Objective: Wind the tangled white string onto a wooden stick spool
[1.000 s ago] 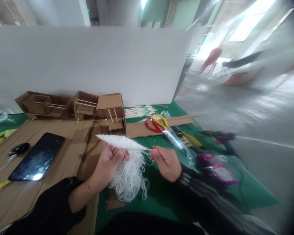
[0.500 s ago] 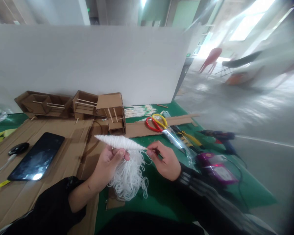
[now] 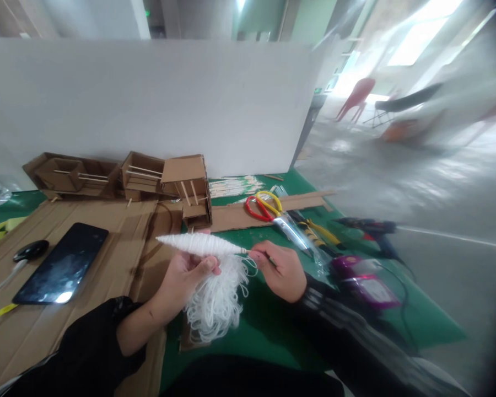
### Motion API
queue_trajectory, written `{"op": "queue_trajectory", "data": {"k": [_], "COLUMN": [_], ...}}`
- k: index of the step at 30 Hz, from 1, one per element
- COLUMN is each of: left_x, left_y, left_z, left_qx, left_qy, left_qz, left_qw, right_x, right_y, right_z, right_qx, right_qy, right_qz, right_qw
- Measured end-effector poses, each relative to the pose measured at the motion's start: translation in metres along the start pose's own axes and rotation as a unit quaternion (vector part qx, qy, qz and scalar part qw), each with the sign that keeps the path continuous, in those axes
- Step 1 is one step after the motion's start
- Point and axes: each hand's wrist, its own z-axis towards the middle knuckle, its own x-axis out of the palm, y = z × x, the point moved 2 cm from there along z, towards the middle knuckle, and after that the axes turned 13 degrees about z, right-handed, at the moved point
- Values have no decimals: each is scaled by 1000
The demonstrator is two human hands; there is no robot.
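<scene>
A thin wooden stick carries white string wound into a spindle shape, lying nearly level in front of me. My right hand pinches the stick's bare right end between thumb and fingers. Close under the winding, my left hand is closed on the white string, its thumb pressed toward the fingers. A loose tangle of the same string hangs below and right of that hand. One small loop curls near my right fingertips.
Cardboard boxes with sticks stand along a white panel. To the right lie red-and-yellow-handled scissors, pliers, a power drill and a purple-and-white packet. A phone rests on cardboard at left.
The wound stick has shifted slightly left, its left tip a little lower. The hanging tangle has swung a bit. Both hands keep their grip and have barely moved.
</scene>
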Motion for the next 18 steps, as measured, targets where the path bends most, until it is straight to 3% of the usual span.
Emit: {"op": "queue_trajectory", "data": {"k": [7, 11, 13, 15, 18], "left_x": [1, -3, -5, -4, -1], "left_y": [-1, 0, 2, 3, 3], "left_z": [-5, -3, -2, -1, -2], "left_qx": [-35, -40, -36, -41, -37], "left_qy": [10, -55, -81, -89, -81], "left_qz": [-9, -10, -12, -16, -25], "left_qw": [999, 998, 996, 995, 996], "right_x": [3, 0, -2, 1, 17], "right_y": [-2, -5, 0, 9, 24], "right_z": [2, -4, -8, -10, -9], "right_qx": [30, 84, 53, -12, -52], "right_qy": [20, -80, -119, -73, 62], "right_qz": [44, 36, 18, 1, -24], "right_qw": [998, 993, 991, 997, 996]}}
